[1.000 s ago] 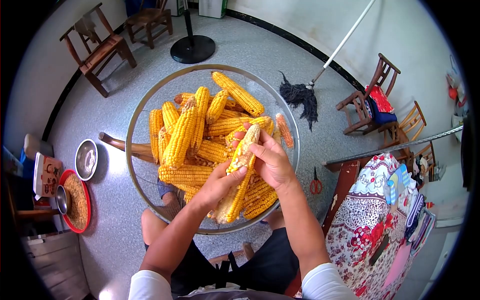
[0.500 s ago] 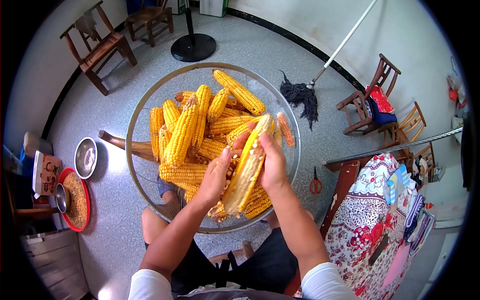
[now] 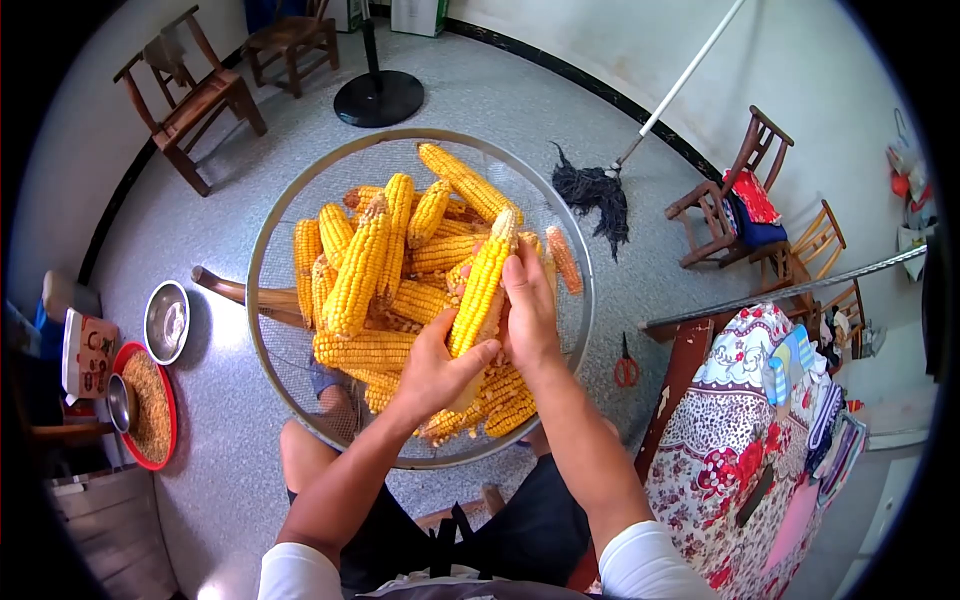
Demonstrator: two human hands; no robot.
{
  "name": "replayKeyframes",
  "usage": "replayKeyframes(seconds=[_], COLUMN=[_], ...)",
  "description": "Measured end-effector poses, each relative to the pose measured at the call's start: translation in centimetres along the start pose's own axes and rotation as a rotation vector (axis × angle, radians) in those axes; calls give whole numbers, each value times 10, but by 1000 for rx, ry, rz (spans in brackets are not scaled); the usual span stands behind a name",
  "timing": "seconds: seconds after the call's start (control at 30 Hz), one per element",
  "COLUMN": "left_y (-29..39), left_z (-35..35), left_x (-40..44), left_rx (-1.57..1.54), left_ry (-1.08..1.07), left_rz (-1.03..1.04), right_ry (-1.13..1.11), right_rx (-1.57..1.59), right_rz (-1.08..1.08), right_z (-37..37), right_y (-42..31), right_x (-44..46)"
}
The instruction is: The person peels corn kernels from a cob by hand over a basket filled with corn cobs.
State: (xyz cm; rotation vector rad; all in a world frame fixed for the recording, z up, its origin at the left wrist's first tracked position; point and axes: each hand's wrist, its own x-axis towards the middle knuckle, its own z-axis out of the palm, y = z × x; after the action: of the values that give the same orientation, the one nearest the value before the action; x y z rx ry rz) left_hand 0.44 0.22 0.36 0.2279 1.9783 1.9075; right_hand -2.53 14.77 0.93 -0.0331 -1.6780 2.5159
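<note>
Jointly, a corn cob (image 3: pixel 484 292) is held between the left hand (image 3: pixel 438 368) and the right hand (image 3: pixel 530 318), above piled ears (image 3: pixel 361 275).

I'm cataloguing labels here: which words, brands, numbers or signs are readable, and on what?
No words, brands or numbers are readable.
Printed box at left: markings too small and blurred.
Green box at top: nothing legible.
Wooden board at right: pale arrow-like mark, no legible lettering.
</note>
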Motion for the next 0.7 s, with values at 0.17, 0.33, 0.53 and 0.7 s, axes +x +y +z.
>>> replayKeyframes(seconds=[0.17, 0.33, 0.53, 0.7], left_y=[-10, -5, -5, 12], left_z=[3, 3, 3, -3], left_x=[1, 2, 0, -3], left_rx=[131, -215, -295, -559], left_ry=[34, -35, -89, -160], left_rz=[41, -79, -115, -141], right_ry=[93, 178, 67, 91], right_rx=[46, 9, -51, 343], right_rz=[64, 48, 28, 21], right_z=[-2, -8, 10, -1], right_y=[11, 21, 3, -8], right_x=[-5, -4, -8, 0])
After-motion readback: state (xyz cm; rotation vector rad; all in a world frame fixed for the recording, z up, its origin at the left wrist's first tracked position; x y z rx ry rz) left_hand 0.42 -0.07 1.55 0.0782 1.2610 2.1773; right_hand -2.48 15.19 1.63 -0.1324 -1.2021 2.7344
